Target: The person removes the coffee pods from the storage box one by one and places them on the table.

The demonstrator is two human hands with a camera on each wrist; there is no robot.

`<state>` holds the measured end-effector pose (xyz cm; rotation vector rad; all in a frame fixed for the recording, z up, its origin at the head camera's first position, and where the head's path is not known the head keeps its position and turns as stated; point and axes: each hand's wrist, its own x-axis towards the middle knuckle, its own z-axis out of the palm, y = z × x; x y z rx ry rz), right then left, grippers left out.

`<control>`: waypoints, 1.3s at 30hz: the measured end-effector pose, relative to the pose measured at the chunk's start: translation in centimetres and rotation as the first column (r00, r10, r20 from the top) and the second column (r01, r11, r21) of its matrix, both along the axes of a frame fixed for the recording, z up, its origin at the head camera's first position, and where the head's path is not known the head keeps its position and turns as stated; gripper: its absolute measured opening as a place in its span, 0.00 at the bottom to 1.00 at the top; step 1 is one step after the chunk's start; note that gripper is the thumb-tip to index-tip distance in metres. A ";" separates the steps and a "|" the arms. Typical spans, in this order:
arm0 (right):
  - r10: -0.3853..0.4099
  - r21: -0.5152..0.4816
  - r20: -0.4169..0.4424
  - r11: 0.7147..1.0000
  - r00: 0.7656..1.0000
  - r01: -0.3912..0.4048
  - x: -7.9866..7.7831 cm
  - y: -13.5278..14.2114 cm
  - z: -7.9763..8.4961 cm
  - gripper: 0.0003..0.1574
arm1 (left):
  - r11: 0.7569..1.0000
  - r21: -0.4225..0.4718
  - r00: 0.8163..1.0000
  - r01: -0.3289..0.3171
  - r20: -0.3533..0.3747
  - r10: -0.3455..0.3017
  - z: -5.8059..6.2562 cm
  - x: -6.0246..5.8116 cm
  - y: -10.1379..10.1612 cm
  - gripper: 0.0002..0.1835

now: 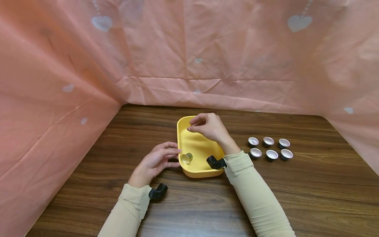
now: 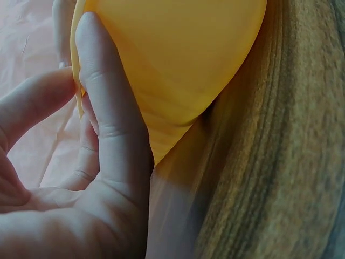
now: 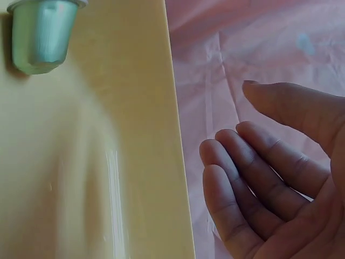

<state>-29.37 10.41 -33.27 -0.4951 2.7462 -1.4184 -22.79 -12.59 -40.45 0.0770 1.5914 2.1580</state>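
Note:
My left hand (image 1: 155,160) is at the left side of a yellow plastic tub (image 1: 179,131). In the left wrist view its thumb (image 2: 105,75) lies along the outer wall and a bent finger (image 2: 43,97) meets the rim. My right hand (image 1: 208,126) hovers over the far part of the tub. Its fingers (image 3: 259,178) curve loosely, with a gap to the thumb and nothing between them. One gold-green coffee capsule (image 1: 187,158) lies on its side in the near left corner of the tub; the right wrist view shows a capsule (image 3: 43,35) too.
Right of the tub, several dark coffee capsules (image 1: 271,154) with pale lids stand in two rows on the wooden table (image 1: 189,204). Pink cloth (image 1: 219,49) with white hearts hangs behind and along both sides.

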 end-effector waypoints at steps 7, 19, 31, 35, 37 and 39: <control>-0.004 0.032 -0.016 0.999 1.000 0.005 0.0 0.0 -0.1 0.20 | 1.000 -0.003 1.000 0.004 0.001 -0.004 -0.1 0.0 -0.1 0.09; 0.003 0.115 -0.053 0.993 0.999 0.003 -0.1 -0.2 -0.2 0.19 | 1.000 0.009 1.000 -0.014 0.011 0.014 -0.2 0.1 0.1 0.08; 0.354 0.319 0.124 0.870 0.927 -0.375 -0.2 -0.6 -1.1 0.17 | 0.999 0.045 1.000 0.013 0.000 -0.013 -0.2 0.1 0.3 0.06; 0.410 0.308 0.201 0.836 0.890 -0.455 -0.1 -0.7 -1.2 0.18 | 0.999 0.040 1.000 0.013 0.001 -0.014 -0.2 0.1 0.4 0.07; 0.427 0.290 0.233 0.827 0.874 -0.482 0.0 -0.7 -1.2 0.18 | 0.999 0.034 1.000 0.010 0.005 -0.010 -0.2 0.1 0.4 0.07; 0.442 0.273 0.261 0.819 0.858 -0.505 0.1 -0.7 -1.3 0.19 | 1.000 0.028 1.000 0.007 0.006 -0.007 -0.2 0.1 0.4 0.07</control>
